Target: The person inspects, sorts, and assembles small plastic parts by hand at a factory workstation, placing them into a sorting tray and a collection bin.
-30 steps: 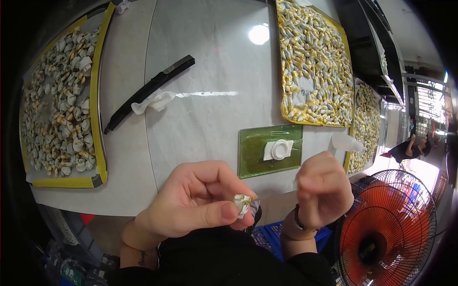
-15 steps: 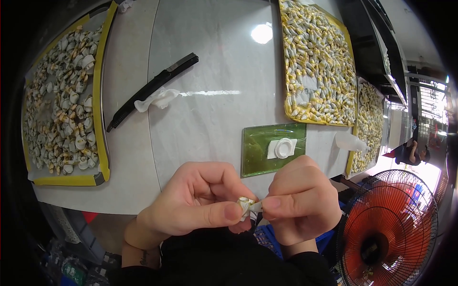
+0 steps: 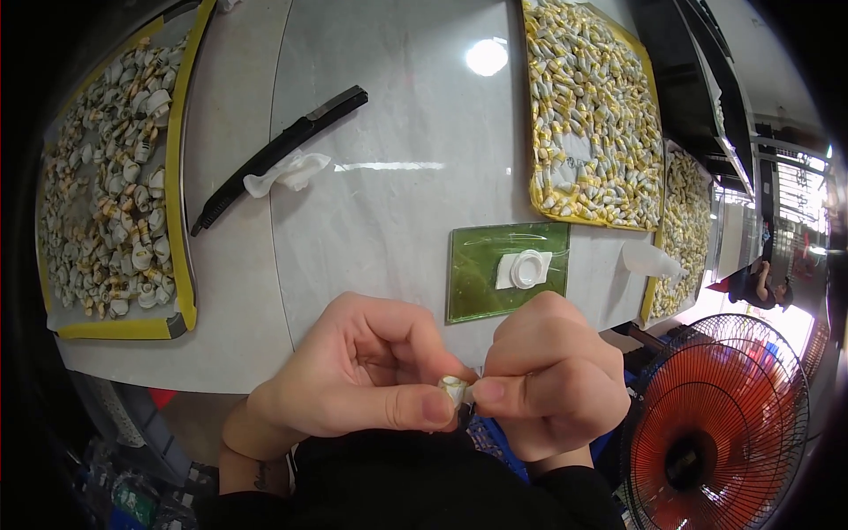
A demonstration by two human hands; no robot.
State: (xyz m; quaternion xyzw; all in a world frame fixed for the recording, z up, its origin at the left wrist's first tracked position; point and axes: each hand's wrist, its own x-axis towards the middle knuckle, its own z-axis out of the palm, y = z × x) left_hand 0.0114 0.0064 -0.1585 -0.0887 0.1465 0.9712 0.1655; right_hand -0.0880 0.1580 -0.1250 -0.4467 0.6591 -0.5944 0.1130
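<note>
So the little white-and-yellow piece is up in the hands, on the wearer's side of the green plate, which I'll use as the landmark. My guess: really light, stiff, a bit slick if it's glazed (it looks ceramic, could be wrong), so it'd probably chip if dropped. I'd hold it by the sides, gently, off the rim.

Left hand has it pinched between thumb and fingers. Right hand has thumb and fingers pressed together at the piece's right end; can't tell what's between them.

Counts: one plate, with one white round dish on one white pad on top of it. One clear bottle right of the plate. Three trays: one far left, one just beyond and right, one farther right, each with too many pieces to count. Left of the plate on the worktop, one long black tool and one crumpled tissue beside it.
</note>
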